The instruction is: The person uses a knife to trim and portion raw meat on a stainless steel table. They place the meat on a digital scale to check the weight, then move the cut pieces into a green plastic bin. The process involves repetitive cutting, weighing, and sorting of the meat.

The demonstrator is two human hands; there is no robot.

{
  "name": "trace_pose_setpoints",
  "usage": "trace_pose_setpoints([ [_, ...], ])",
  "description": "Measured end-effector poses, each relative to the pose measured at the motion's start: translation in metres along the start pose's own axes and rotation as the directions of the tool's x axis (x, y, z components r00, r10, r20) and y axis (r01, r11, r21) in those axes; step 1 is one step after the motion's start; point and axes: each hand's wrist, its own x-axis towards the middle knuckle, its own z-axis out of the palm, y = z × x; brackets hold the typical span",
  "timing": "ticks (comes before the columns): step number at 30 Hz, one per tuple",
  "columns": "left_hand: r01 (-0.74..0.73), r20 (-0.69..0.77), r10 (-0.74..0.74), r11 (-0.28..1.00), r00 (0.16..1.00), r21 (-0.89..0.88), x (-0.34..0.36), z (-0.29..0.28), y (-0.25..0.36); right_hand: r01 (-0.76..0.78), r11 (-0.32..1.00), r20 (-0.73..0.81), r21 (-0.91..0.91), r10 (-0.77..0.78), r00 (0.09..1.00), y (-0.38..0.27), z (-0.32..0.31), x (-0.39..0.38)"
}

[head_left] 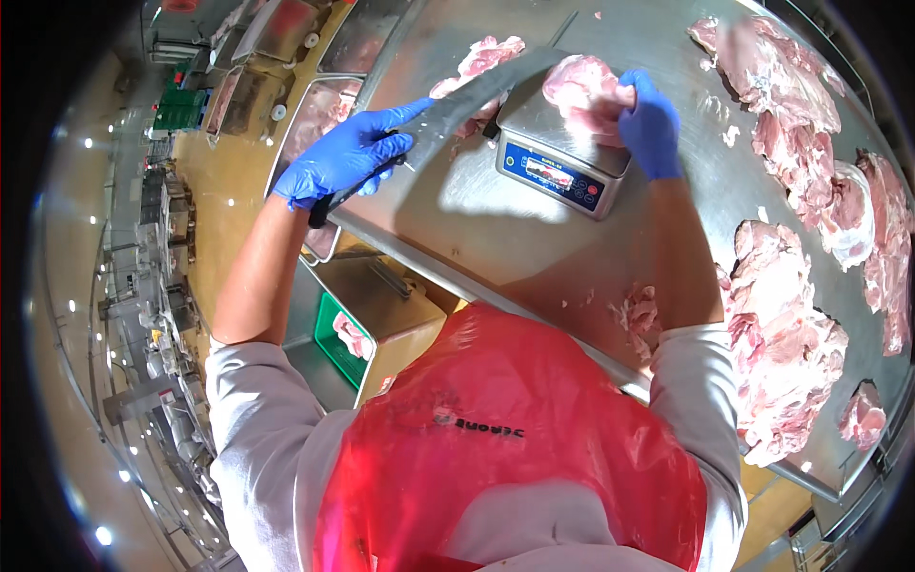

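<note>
My left hand (348,157), in a blue glove, is closed round the black handle of a large butcher's knife (474,103). The wide blade points up and to the right, its tip near the scale. My right hand (652,127), also gloved in blue, grips the right end of a pale pink piece of meat (583,92). That piece is over the plate of a small digital scale (555,179) with a blue front panel; whether it rests on the plate I cannot tell. Other meat pieces (489,57) lie behind the blade, which partly hides them.
Large cuts of meat (783,334) spread along the right of the steel table (457,229). Small scraps (637,315) lie near its front edge. A metal tray with meat (334,103) is at the left. Below it, a green bin (332,322) holds a piece of meat.
</note>
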Motion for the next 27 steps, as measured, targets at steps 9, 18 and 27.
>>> trace_pose_setpoints([
  [9,-0.206,-0.006,0.207,0.977,0.978,0.049,0.003,0.016,-0.067,0.359,0.922,0.236,-0.147,-0.319,0.918,-0.016,0.044,0.037],
  [18,-0.164,0.126,0.147,0.976,0.981,0.141,0.022,0.003,-0.079,0.582,0.742,0.368,-0.332,-0.466,0.804,-0.045,0.054,0.041],
  [27,-0.290,-0.020,0.309,0.913,0.951,0.288,0.058,0.019,-0.092,0.467,0.833,0.230,-0.297,-0.412,0.882,-0.066,0.082,0.039],
])
